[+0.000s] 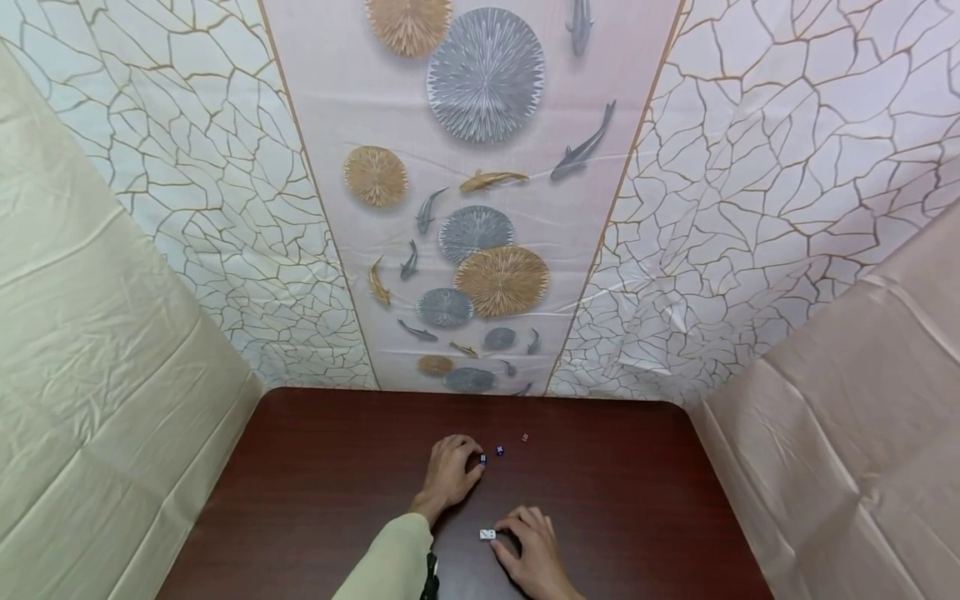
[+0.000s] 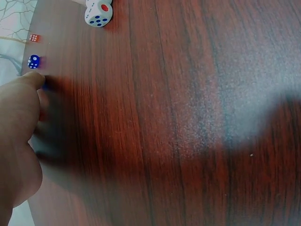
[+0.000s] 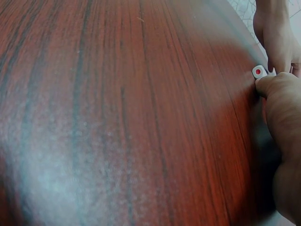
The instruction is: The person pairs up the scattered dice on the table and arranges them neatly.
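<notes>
My left hand pinches a dark blue die between thumb and forefinger, low at the tabletop. In the left wrist view that die is mostly hidden by the fingers. Nearer the body, my right hand has its thumb and forefinger at either side of a white die. A second white die sits right against it on the left. Seen from the right wrist, one white die turns up a single red pip.
Just right of the left fingertips lies another blue die, and beyond it a small red die. The dark wood table has rounded far corners. Patterned cloth hangs behind it, with plain beige cloth along both sides.
</notes>
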Action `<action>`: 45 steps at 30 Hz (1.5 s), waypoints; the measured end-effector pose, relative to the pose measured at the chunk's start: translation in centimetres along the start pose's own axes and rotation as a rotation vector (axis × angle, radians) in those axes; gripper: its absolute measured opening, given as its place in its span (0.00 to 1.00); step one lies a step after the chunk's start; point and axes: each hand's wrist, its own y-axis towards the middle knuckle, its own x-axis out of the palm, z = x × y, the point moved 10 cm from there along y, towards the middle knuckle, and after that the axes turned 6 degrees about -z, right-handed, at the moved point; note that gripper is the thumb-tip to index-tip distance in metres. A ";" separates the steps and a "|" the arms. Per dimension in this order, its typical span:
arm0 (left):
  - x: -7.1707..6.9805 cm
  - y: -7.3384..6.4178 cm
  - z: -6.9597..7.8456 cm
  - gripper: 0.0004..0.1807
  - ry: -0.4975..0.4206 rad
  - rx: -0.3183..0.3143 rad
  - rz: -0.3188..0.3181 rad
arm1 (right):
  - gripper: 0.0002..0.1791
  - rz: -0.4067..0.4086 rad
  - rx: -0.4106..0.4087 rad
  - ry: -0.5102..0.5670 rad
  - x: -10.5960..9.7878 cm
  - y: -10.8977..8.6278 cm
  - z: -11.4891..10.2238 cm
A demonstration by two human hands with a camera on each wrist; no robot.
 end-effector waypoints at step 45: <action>-3.9 -3.0 1.4 0.08 -0.112 0.157 0.218 | 0.15 0.007 -0.006 0.012 0.0 0.0 0.0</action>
